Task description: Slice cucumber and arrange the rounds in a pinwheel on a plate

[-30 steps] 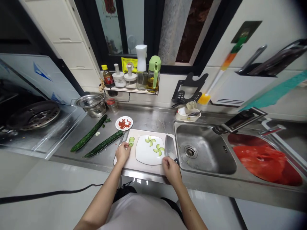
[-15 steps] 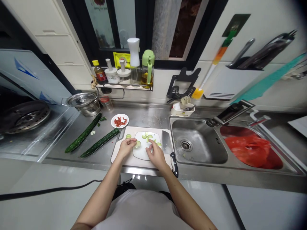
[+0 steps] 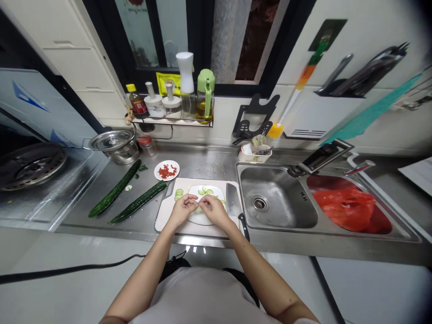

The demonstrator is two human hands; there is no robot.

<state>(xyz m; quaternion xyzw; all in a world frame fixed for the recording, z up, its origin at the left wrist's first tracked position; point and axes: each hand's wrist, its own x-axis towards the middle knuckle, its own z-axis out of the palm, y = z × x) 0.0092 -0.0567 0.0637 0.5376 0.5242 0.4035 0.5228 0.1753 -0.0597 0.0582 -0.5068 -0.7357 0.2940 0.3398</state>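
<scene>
Over a white plate (image 3: 202,220) my left hand (image 3: 183,209) and my right hand (image 3: 215,210) meet, fingertips pinched together. Between them is a pale green cucumber slice (image 3: 199,209), mostly covered by the fingers. Folded or curved cucumber pieces (image 3: 205,191) lie along the plate's far and right side. The plate rests on a cutting board (image 3: 163,218), where a small stack of cucumber slices (image 3: 178,194) sits at the left. To the right of the plate lies a knife (image 3: 232,200), its black handle towards me.
Two whole cucumbers (image 3: 116,189) lie left of the board. Behind it stands a small dish (image 3: 173,176) with chopped red pieces. A lidded steel pot (image 3: 121,150) is at the back left. On the right is a double sink (image 3: 280,211), with a red bag (image 3: 344,209) in its far basin.
My right hand has moved left and my left hand slightly right, so their fingertips now meet at the slice. Before, the left hand held it alone and the hands were apart.
</scene>
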